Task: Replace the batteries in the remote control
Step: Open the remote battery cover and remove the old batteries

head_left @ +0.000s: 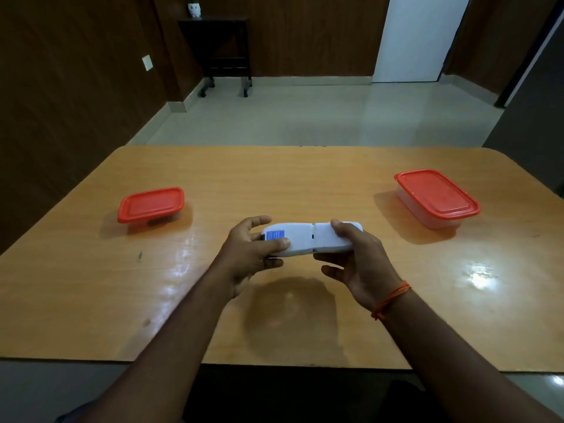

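Note:
I hold a white remote control [303, 238] lengthwise above the middle of the wooden table [274, 184], its back side facing up. A blue label shows near its left end, and the seam of the battery cover runs across its middle. My left hand [250, 254] grips the left end with the thumb on top. My right hand [354, 257] grips the right end, over the cover. No batteries are visible.
A small clear container with a red lid [151, 204] sits at the table's left, something dark inside it. A larger red-lidded container [436, 195] stands at the right. Beyond the table lie a tiled floor and a dark cabinet [219, 47].

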